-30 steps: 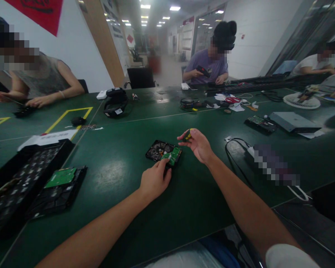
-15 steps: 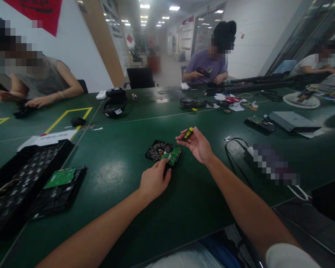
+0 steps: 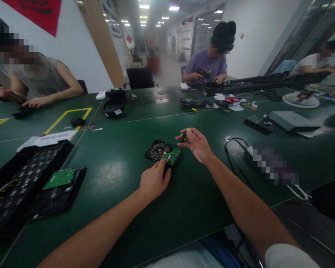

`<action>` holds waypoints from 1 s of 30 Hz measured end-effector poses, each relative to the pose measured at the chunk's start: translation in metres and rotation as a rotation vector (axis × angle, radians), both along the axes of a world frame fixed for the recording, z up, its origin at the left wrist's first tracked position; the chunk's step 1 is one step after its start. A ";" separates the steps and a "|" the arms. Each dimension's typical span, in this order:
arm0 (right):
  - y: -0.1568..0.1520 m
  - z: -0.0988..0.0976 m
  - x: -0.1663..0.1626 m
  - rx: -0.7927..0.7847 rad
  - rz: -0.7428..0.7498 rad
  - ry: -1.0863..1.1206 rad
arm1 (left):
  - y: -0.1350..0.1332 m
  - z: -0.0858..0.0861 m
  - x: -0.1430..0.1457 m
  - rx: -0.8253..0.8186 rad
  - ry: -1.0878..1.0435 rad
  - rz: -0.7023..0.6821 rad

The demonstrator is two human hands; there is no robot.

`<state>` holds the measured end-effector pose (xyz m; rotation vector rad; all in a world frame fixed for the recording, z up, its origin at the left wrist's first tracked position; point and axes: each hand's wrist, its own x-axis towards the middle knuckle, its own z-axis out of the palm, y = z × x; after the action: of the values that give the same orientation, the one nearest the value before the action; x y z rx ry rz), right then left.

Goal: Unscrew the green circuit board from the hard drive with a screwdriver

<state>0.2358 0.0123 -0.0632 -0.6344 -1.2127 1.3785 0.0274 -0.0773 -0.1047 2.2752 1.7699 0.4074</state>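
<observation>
A hard drive [image 3: 155, 150] lies on the green table with its green circuit board [image 3: 174, 155] facing up. My left hand [image 3: 155, 178] grips its near edge, the fingertips resting on the board and the thumb at the side. Just right of the drive and above the table, my right hand [image 3: 197, 144] pinches a small black and yellow screwdriver [image 3: 186, 134]. Its handle is mostly covered by my fingers, and the tip cannot be made out.
To the left lie a second hard drive [image 3: 61, 186] and a long black tray [image 3: 19, 178]. A black cable [image 3: 234, 160] and a grey metal box [image 3: 293, 121] are on the right. Across the table, a person in purple [image 3: 205, 65] holds a dark device; another person sits left.
My right hand has turned the screwdriver, so less of its yellow and black handle shows between the fingers. My left hand and the hard drive have stayed put.
</observation>
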 end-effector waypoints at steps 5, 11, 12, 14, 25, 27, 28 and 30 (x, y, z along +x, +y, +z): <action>0.002 -0.003 0.000 -0.030 0.045 0.054 | 0.001 -0.002 0.000 -0.002 0.006 0.010; -0.001 -0.002 0.000 -0.006 -0.015 0.007 | 0.001 -0.002 -0.001 0.009 0.012 0.002; -0.001 -0.001 0.000 0.003 -0.025 -0.003 | 0.001 -0.003 -0.001 0.011 0.013 0.001; -0.002 -0.001 -0.001 0.020 -0.028 -0.021 | 0.001 -0.003 -0.001 0.017 0.013 0.003; 0.002 -0.004 -0.002 0.048 -0.015 -0.012 | 0.001 -0.001 0.000 0.006 0.013 0.009; 0.002 -0.006 -0.002 0.034 -0.014 0.015 | 0.001 -0.001 0.000 0.007 0.015 0.009; 0.003 -0.006 -0.002 0.027 -0.012 0.027 | 0.000 -0.002 0.000 0.010 0.016 0.008; 0.003 -0.007 -0.001 0.020 -0.011 0.037 | 0.000 -0.002 0.000 0.018 0.013 0.006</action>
<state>0.2344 0.0155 -0.0701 -0.5980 -1.1903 1.3616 0.0269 -0.0772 -0.1069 2.2908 1.7866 0.4120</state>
